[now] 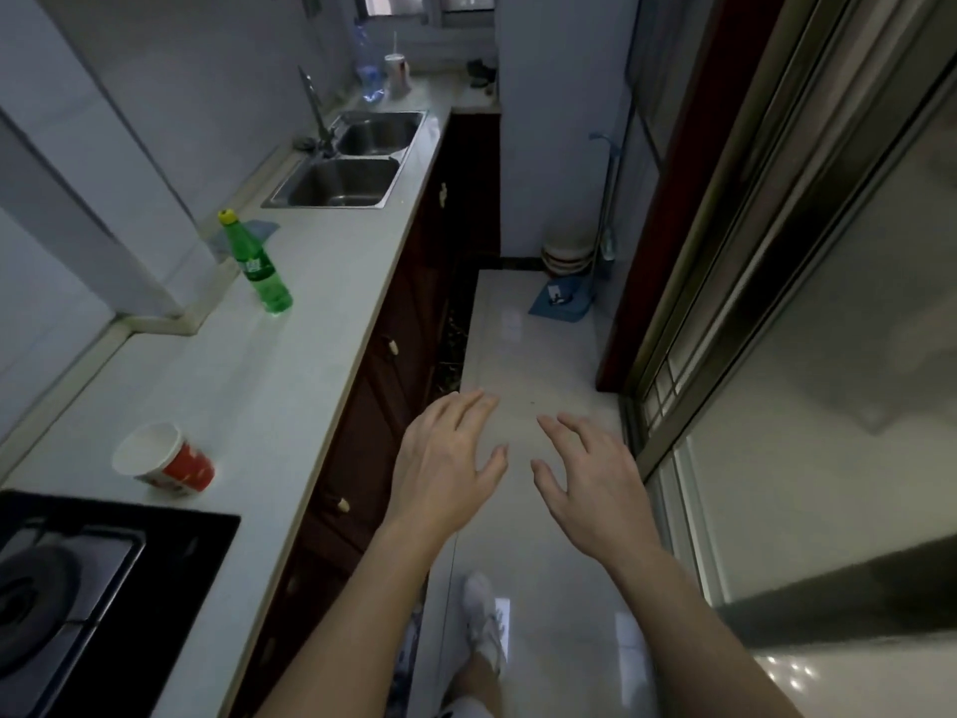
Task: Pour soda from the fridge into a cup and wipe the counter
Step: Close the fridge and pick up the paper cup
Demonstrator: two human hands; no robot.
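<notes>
Our left hand [445,458] and right hand [585,484] hover spread and empty; bottle [257,266] and cup [163,460] wait on the counter [290,365], likely ready for pouring.

I have one view only, from a wide-angle camera worn on the head. It looks forward and steeply down along a narrow kitchen. The desk [290,355] runs up the left side, the floor [523,355] fills the middle, and a sliding glass door [828,355] edges the right. Straight lines bow near the borders.
</notes>
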